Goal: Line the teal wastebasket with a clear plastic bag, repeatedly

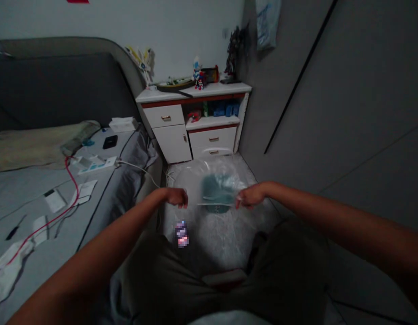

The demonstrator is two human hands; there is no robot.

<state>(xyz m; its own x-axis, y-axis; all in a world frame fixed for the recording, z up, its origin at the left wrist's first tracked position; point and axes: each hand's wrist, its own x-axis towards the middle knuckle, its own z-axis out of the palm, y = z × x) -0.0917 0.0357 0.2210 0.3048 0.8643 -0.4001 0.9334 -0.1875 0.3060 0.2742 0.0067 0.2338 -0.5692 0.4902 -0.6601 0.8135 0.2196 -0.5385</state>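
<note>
Above the floor (229,234), between the knees, the left hand (176,197) and right hand (247,196) are each pinching an edge of a clear bag (217,194), stretching it taut. Pulling harder is risking tearing the thin plastic or slipping one pinch loose.

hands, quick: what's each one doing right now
Left hand: closed, pinching the left edge of the clear plastic bag.
Right hand: closed, pinching the bag's right edge.
</note>
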